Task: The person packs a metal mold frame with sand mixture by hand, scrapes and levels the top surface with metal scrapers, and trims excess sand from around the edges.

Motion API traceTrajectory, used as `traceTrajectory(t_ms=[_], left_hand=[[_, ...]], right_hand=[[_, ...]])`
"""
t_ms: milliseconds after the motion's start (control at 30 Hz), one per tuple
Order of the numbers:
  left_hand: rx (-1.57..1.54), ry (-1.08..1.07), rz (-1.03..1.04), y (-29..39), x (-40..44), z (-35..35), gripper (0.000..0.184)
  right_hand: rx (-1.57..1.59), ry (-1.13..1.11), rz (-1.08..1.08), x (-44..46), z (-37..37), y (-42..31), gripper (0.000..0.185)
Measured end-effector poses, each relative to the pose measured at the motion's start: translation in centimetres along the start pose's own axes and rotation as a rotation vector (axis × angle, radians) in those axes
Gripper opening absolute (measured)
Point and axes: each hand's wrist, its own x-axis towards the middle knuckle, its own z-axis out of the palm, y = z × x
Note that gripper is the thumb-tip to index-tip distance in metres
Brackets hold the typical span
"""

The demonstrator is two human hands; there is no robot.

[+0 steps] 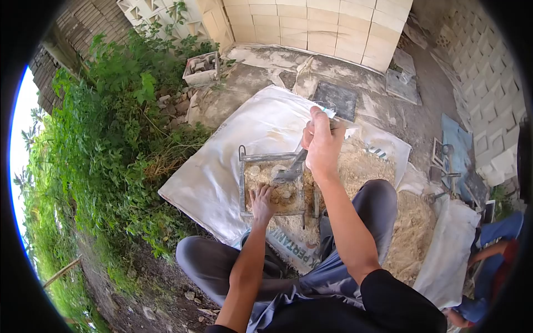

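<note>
My right hand (323, 141) is closed around the grip of a dark metal hand tool (294, 167). The tool slants down to the left, and its broad end reaches the tan sandy material (286, 203) inside a rectangular metal frame (242, 183). I cannot make out the exact kind of tool. Fingers spread and palm down, my left hand (262, 203) rests at the material's near left part. It holds nothing that I can see. Pale round lumps show in the frame, which lies between my knees on a white sack sheet (205, 172).
Loose sandy material (408, 233) is heaped to the right. Beyond the sheet lie a dark square slab (335, 100) and a pale box (201, 69). Green plants (111, 139) border the left, and stacked pale blocks (311, 25) stand behind. Another person's arm (488, 252) shows at right.
</note>
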Motion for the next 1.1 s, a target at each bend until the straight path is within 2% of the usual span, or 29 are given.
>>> traceTrajectory(t_ms=[67,100,167,200,267,300,367,400,500,667,767,833,967,1067,1100], left_hand=[[-0.192,-0.042,-0.012,0.4,0.7,1.0,0.054],[-0.034,-0.064,0.002,-4.3,2.1,-3.5,0.054],[-0.454,-0.132,-0.235,-2.0,3.4,-1.9,0.058],[-0.479,-0.132,-0.225,-0.6,4.5,-0.4,0.058],[-0.091,0.132,0.013,-0.8,5.6,0.0,0.067],[-0.095,0.136,0.017,-0.5,6.5,0.2,0.067],[0.095,-0.067,0.048,-0.4,8.0,-0.1,0.102],[0.163,-0.21,-0.009,0.2,9.0,-0.8,0.113],[0.207,-0.274,-0.07,2.1,10.2,-1.0,0.115],[0.246,-0.208,-0.048,2.9,10.9,-0.8,0.109],[0.311,-0.317,0.003,4.1,11.6,-1.2,0.102],[0.399,-0.403,0.157,4.8,11.9,-0.6,0.09],[0.295,-0.341,0.176,4.9,11.4,1.1,0.081],[0.312,-0.314,0.197,4.1,10.5,2.3,0.062],[0.312,-0.303,0.191,3.9,9.9,2.7,0.062]], right_hand=[[-0.054,0.0,-0.05,-0.4,0.2,-1.6,0.043],[0.091,0.063,-0.024,0.0,0.7,0.3,0.043],[-0.054,0.032,-0.039,0.8,-1.2,0.9,0.041],[-0.076,0.027,-0.053,1.5,-2.1,0.5,0.041],[-0.164,0.099,-0.048,1.6,-2.6,0.6,0.047],[-0.167,0.099,-0.055,1.9,-3.0,0.4,0.047],[-0.216,0.116,-0.03,2.3,-3.8,-0.2,0.046],[-0.222,0.12,-0.027,2.5,-4.1,-0.4,0.046],[-0.239,0.18,-0.073,3.0,-5.0,-0.8,0.047],[-0.256,0.172,-0.083,3.2,-5.3,-0.8,0.048],[-0.19,0.178,-0.111,3.2,-4.8,-0.1,0.049],[-0.198,0.177,-0.071,3.2,-4.7,-0.2,0.049],[-0.206,0.183,-0.025,3.4,-4.7,0.1,0.049],[-0.225,0.176,0.006,3.5,-4.1,0.5,0.049],[-0.222,0.164,0.002,3.6,-3.8,0.7,0.049]])
